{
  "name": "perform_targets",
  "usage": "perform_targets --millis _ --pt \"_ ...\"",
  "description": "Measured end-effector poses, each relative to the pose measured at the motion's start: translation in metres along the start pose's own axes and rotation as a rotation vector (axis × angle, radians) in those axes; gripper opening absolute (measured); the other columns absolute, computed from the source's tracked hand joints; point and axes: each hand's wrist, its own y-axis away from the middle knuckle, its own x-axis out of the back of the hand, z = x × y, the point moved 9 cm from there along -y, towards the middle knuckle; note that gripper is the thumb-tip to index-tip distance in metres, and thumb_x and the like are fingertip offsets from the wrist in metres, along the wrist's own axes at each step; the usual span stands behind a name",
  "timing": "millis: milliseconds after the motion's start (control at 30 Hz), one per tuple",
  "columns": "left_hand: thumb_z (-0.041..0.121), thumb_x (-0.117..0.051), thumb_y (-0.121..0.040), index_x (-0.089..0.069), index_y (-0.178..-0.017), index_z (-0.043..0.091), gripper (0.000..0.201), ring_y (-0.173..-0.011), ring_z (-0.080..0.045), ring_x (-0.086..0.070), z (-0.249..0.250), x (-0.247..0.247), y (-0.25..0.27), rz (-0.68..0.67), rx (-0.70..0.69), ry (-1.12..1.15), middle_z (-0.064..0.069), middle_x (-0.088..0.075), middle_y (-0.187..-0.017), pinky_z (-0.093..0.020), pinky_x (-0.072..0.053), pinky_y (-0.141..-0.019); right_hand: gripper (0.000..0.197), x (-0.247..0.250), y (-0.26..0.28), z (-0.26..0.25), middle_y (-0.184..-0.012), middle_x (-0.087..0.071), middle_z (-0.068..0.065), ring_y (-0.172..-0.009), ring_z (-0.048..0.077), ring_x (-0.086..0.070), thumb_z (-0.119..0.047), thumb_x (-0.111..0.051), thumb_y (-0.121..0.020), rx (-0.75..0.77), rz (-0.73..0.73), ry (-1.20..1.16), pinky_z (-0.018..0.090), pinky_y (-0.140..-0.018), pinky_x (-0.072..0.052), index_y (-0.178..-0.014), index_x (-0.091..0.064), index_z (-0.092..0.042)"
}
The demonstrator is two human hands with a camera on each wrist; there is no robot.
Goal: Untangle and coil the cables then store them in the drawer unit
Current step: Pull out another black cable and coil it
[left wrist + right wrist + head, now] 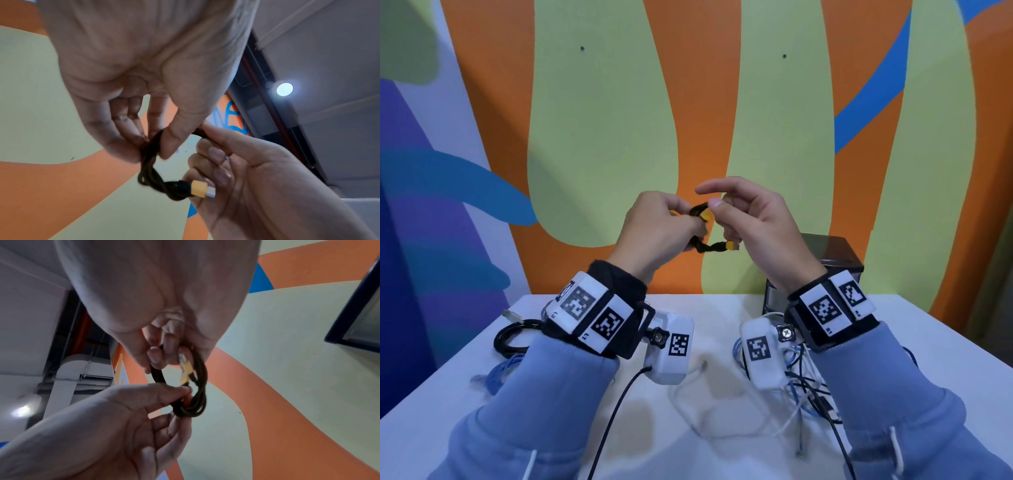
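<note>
Braided cable (150, 164): a short dark cable, wound into a small coil of several loops, is being held up in the air between both hands, well above the table and in front of the painted wall.
Orange plug (199, 189): one end is sticking out at the bottom of the coil, with a metal tip pointing toward the right palm; a second orange plug (186, 371) is lying along the loops inside the coil, partly covered by fingers.
Left hand (657, 231): it is pinching the bundled loops between thumb and curled fingers; the spot where the strands are crossing is hiding behind the thumb in the left wrist view.
Right hand (751, 222): its thumb and middle fingers are pinching the other side of the coil, with the forefinger lifted and arching over the top; how many strands it is gripping is hard to tell through the blur.
Table (722, 308): the white top is lying below the hands, its near part hidden by the blue sleeves and wrist cameras.
Loose cables (801, 383): a tangle of white, blue and black leads is lying under the right forearm, mostly covered by it.
Black cable coil (508, 337): it is resting at the left edge of the table, half hidden by the left wrist, with a blue cable (503, 371) just beside it.
Drawer unit (828, 260): a dark box is standing at the back of the table behind the right wrist; its drawers are not showing clearly.
</note>
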Motion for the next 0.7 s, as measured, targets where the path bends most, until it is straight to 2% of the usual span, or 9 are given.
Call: perform_targets --millis 100,200,267,300,367,433,500,600,700 --pt "0.01 -0.079 -0.089 -0.073 -0.08 0.008 0.011 -0.08 -0.023 -0.072 0.004 0.003 -0.004 0.001 -0.021 0.141 -0.008 -0.073 -0.079 -0.044 -0.066 -0.086 0.021 0.008 -0.003 0.013 -0.064 -0.045 -0.011 -0.059 0.011 -0.036 -0.014 -0.058 -0.106 -0.083 0.122 -0.115 0.029 -0.063 -0.033 -0.12 -0.072 -0.006" --pt "0.02 -0.078 -0.097 -0.075 -0.087 0.009 0.015 -0.083 -0.009 -0.068 0.006 -0.006 -0.003 -0.08 -0.042 0.147 -0.001 -0.071 -0.083 -0.03 -0.062 -0.086 0.026 0.015 0.001 0.028 -0.078 -0.058 -0.008 -0.066 0.01 -0.05 -0.026 -0.073 -0.097 -0.209 0.199 -0.172 0.034 -0.075 -0.04 -0.122 -0.071 -0.02" --pt "0.027 -0.078 -0.097 -0.076 -0.087 0.014 0.016 -0.066 0.003 -0.06 0.007 -0.004 -0.002 -0.037 -0.094 0.062 0.006 -0.068 -0.076 -0.015 -0.051 -0.069 0.034 0.012 0.005 0.036 -0.091 -0.065 -0.004 -0.077 0.008 -0.06 -0.03 -0.079 -0.093 -0.266 0.173 -0.151 0.032 -0.079 -0.048 -0.125 -0.069 -0.025" --pt "0.026 -0.077 -0.098 -0.076 -0.087 0.015 0.016 -0.06 0.002 -0.056 0.006 -0.002 -0.004 -0.007 -0.105 0.046 0.007 -0.065 -0.072 -0.015 -0.047 -0.064 0.037 0.01 0.008 0.04 -0.097 -0.066 0.0 -0.082 0.007 -0.065 -0.033 -0.081 -0.09 -0.298 0.174 -0.142 0.031 -0.079 -0.053 -0.124 -0.068 -0.023" --pt "0.024 -0.075 -0.099 -0.076 -0.089 0.01 0.017 -0.058 -0.005 -0.055 0.002 0.001 -0.007 0.027 -0.087 0.074 0.003 -0.063 -0.071 -0.021 -0.048 -0.062 0.035 0.007 0.014 0.048 -0.101 -0.069 0.007 -0.084 0.012 -0.069 -0.036 -0.082 -0.089 -0.356 0.206 -0.161 0.029 -0.076 -0.058 -0.113 -0.069 -0.014" --pt "0.024 -0.074 -0.1 -0.075 -0.092 0.005 0.02 -0.057 -0.006 -0.058 -0.002 0.003 -0.009 0.044 -0.065 0.114 -0.002 -0.066 -0.073 -0.022 -0.051 -0.059 0.023 0.004 0.022 0.052 -0.092 -0.065 0.009 -0.073 0.019 -0.065 -0.026 -0.079 -0.093 -0.359 0.25 -0.215 0.03 -0.072 -0.059 -0.101 -0.069 -0.008" --pt "0.024 -0.076 -0.099 -0.075 -0.09 0.006 0.02 -0.057 -0.008 -0.061 -0.007 0.002 -0.008 0.057 -0.056 0.11 -0.004 -0.069 -0.074 -0.022 -0.052 -0.06 0.014 0.004 0.031 0.056 -0.089 -0.062 0.01 -0.069 0.019 -0.064 -0.015 -0.075 -0.096 -0.34 0.297 -0.269 0.031 -0.076 -0.061 -0.098 -0.07 -0.003" --pt "0.024 -0.077 -0.098 -0.076 -0.087 0.007 0.019 -0.059 -0.013 -0.065 -0.016 -0.001 -0.006 0.082 -0.036 0.084 -0.004 -0.072 -0.071 -0.029 -0.056 -0.064 0.015 0.004 0.044 0.06 -0.1 -0.059 0.016 -0.075 0.019 -0.069 -0.006 -0.07 -0.099 -0.316 0.33 -0.352 0.032 -0.083 -0.061 -0.111 -0.069 0.003" --pt "0.026 -0.078 -0.096 -0.077 -0.082 0.012 0.021 -0.061 -0.017 -0.067 -0.022 0.0 0.0 0.117 -0.032 0.046 -0.003 -0.074 -0.069 -0.038 -0.06 -0.069 0.024 0.004 0.054 0.061 -0.105 -0.054 0.015 -0.08 0.02 -0.072 0.0 -0.067 -0.099 -0.299 0.314 -0.399 0.032 -0.085 -0.061 -0.123 -0.066 0.004"
